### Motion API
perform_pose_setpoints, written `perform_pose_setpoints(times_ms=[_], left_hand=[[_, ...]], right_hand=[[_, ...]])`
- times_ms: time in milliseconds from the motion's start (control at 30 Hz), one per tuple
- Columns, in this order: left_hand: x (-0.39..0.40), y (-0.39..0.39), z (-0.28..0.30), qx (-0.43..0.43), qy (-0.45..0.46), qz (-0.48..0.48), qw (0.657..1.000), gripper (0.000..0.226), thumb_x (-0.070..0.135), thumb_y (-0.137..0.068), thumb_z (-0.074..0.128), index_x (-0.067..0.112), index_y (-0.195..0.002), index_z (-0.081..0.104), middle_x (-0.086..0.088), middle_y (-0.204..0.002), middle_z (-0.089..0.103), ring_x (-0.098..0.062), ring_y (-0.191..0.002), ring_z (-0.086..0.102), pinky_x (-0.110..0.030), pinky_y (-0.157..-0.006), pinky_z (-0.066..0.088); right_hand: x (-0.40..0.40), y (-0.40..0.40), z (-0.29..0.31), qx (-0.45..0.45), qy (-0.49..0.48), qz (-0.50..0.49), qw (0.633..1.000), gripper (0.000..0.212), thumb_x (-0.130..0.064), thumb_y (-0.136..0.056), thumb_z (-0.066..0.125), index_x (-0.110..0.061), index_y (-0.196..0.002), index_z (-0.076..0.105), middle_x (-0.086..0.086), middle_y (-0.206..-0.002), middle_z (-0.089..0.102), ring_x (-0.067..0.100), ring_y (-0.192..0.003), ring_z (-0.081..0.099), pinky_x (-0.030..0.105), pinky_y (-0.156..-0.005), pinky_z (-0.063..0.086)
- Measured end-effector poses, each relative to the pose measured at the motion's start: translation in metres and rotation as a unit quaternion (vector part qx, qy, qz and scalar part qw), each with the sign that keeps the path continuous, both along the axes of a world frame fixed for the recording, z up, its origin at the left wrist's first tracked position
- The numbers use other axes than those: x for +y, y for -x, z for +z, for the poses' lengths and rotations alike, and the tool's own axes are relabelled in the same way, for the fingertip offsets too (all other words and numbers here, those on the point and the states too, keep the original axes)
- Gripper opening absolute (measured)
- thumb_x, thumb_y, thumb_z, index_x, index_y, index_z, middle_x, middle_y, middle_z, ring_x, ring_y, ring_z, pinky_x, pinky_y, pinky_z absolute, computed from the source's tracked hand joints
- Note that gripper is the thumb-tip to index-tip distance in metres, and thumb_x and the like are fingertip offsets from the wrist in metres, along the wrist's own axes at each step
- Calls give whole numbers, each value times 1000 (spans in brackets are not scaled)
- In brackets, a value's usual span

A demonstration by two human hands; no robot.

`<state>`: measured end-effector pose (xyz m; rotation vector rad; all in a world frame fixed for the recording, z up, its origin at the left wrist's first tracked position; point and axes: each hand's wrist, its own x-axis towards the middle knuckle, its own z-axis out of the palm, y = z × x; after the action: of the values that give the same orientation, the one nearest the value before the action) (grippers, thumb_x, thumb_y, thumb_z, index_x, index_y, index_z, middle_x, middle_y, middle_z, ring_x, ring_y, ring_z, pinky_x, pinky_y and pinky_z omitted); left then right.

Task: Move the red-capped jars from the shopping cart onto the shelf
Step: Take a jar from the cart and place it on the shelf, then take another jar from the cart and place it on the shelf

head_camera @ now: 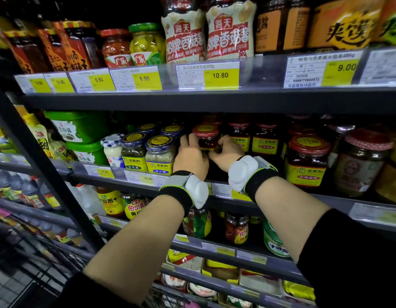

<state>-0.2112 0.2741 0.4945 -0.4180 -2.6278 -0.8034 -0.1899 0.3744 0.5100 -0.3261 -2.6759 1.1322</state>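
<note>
Two hands meet around one small glass jar with a red cap and dark red contents point(205, 137), which stands on the dark metal middle shelf point(214, 197) between blue-capped jars point(158, 152) and more red-capped ones point(264, 138). The left hand point(190, 155) and right hand point(227, 152) press its sides. Glass looks rigid, breakable, fairly heavy and smooth, so gripping the body below the lid seems safest.

On the middle shelf point(214, 187) stand about seven red-capped jars point(205, 135), though the dark back row is hard to count. Beside them are four blue-capped jars point(159, 152), two green tubs point(79, 127) and one checkered-lid jar point(112, 150). Two hands point(190, 156) reach in. Above, two white pouches point(185, 38).
</note>
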Motion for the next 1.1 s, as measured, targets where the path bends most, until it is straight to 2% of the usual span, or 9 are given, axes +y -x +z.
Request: perform_pose_setpoints(times_ms=[167,300,367,467,567,700,833,967,1100], left_hand=[[-9,-16,0,14,29,-39,999,44,6,-87,44,5,-130,37,-16,-136,41,-36,-119,46,-43,-89,41],[-20,-27,-11,54,77,-84,992,39,1,-88,41,-1,-126,44,-21,-123,53,-36,-115,47,-38,-98,32],[-29,-32,-15,80,78,-83,990,41,1,-88,40,0,-129,45,-21,-129,52,-34,-124,43,-37,-110,23],[-44,-39,-22,105,106,-66,987,46,7,-92,38,5,-137,38,-12,-147,38,-25,-142,25,-36,-118,0],[-63,-49,-32,122,120,-49,984,47,14,-95,37,11,-142,32,-4,-155,24,-20,-146,11,-34,-116,-10],[-94,-59,-54,99,141,-25,985,56,34,-92,24,15,-145,27,-2,-157,15,-19,-147,8,-32,-115,-12],[-121,-70,-81,66,173,-26,982,77,45,-79,5,12,-147,20,-3,-157,15,-20,-146,10,-32,-115,-10],[-146,-81,-110,21,181,-20,983,76,45,-81,5,11,-147,22,-4,-157,17,-22,-146,14,-33,-116,-7],[-178,-91,-148,-61,213,-2,975,61,41,-94,18,12,-148,14,-2,-159,8,-17,-147,7,-32,-117,-8]], right_hand=[[-5,-23,-4,-1,-49,44,998,53,-17,-89,56,-10,-137,35,16,-131,54,33,-119,53,31,-91,45],[-11,-35,-10,25,-116,82,990,54,-19,-88,54,-17,-139,36,14,-131,54,33,-118,54,41,-93,49],[-16,-44,-13,38,-185,96,977,50,-24,-90,51,-19,-138,39,8,-139,48,30,-123,51,41,-95,47],[-28,-57,-22,91,-254,99,958,45,-26,-92,47,-20,-137,43,2,-147,41,26,-131,43,38,-106,35],[-41,-66,-32,119,-268,111,949,46,-27,-94,44,-22,-140,42,0,-153,33,20,-143,27,34,-117,14],[-59,-75,-49,138,-285,152,936,51,-30,-95,43,-23,-144,34,-1,-158,22,17,-148,12,34,-120,-1],[-80,-81,-70,155,-280,207,925,56,-22,-93,47,-21,-146,31,1,-159,19,18,-149,11,29,-117,-8],[-104,-81,-102,138,-267,249,921,53,-17,-93,47,-17,-144,36,5,-156,26,21,-148,16,26,-115,-6],[-132,-79,-143,79,-261,296,916,54,-21,-95,44,-19,-147,29,2,-159,18,18,-149,9,23,-115,-8]])
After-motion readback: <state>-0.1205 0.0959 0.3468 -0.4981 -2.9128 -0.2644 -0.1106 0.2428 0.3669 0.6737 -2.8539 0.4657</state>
